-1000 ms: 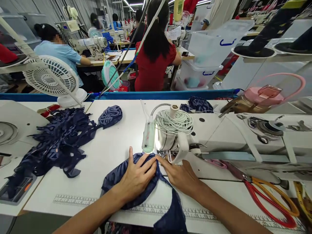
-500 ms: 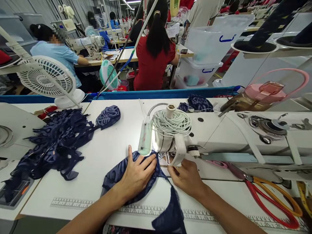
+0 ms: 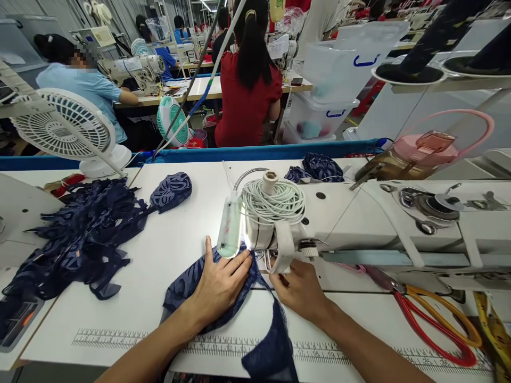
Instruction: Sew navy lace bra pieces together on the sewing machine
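Navy patterned fabric (image 3: 183,282) lies on the white table beside the needle area of a sewing machine (image 3: 351,213). My left hand (image 3: 223,279) rests flat on it with the fingers spread, the fingertips close to the presser foot. Just right of the needle area is my right hand (image 3: 299,287), its fingers curled together; what they hold, if anything, is hidden behind the machine head. A narrow strap runs from the fabric down to another navy piece (image 3: 267,346), which hangs over the table's front edge.
A heap of navy pieces (image 3: 88,229) lies at left, near a white fan (image 3: 64,125). Red and orange-handled scissors (image 3: 435,319) lie at right, below a pink-lidded bottle (image 3: 427,149). A printed ruler (image 3: 219,346) runs along the front. People sit beyond the blue edge.
The whole view has shifted slightly, so most things appear further left. Both hands keep nearly the same places on and beside the fabric.
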`<state>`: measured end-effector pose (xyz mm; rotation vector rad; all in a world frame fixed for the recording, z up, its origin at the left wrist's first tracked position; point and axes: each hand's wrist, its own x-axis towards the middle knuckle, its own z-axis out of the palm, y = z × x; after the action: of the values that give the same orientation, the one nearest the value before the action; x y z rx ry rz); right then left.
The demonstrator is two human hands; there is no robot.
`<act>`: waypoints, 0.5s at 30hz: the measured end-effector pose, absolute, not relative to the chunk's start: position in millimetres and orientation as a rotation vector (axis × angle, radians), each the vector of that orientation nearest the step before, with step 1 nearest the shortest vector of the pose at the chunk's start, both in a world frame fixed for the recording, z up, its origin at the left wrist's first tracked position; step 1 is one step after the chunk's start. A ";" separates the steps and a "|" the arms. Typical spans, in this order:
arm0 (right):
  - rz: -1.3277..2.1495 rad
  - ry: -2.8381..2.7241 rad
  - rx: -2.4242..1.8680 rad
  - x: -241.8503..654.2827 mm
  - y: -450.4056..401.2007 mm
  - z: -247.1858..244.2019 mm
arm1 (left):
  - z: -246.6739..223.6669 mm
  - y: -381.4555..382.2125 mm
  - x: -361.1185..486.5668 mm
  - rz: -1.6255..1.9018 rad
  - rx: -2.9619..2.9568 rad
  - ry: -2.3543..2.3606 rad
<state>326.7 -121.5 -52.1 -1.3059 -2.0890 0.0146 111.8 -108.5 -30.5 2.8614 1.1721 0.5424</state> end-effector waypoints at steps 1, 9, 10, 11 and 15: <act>0.017 -2.091 -1.306 326.7 -121.8 -52.4 | -30.9 -108.6 111.3 0.539 2.859 1.171; 0.024 -2.145 -1.291 325.1 -119.1 -46.9 | -27.4 -98.8 105.3 0.417 2.871 1.145; 0.031 -2.157 -1.293 323.5 -122.1 -42.8 | -25.8 -101.7 106.9 0.414 2.887 1.158; 0.044 -2.172 -1.313 321.4 -127.2 -38.6 | -24.3 -107.2 109.4 0.425 2.907 1.186; 0.104 -2.259 -1.482 313.9 -164.3 -29.5 | -25.7 -145.3 121.5 0.577 2.907 1.318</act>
<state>313.9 -164.3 -29.5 -1.4822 -2.2593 0.1045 121.5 -145.3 -25.7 2.9073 1.3177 0.5769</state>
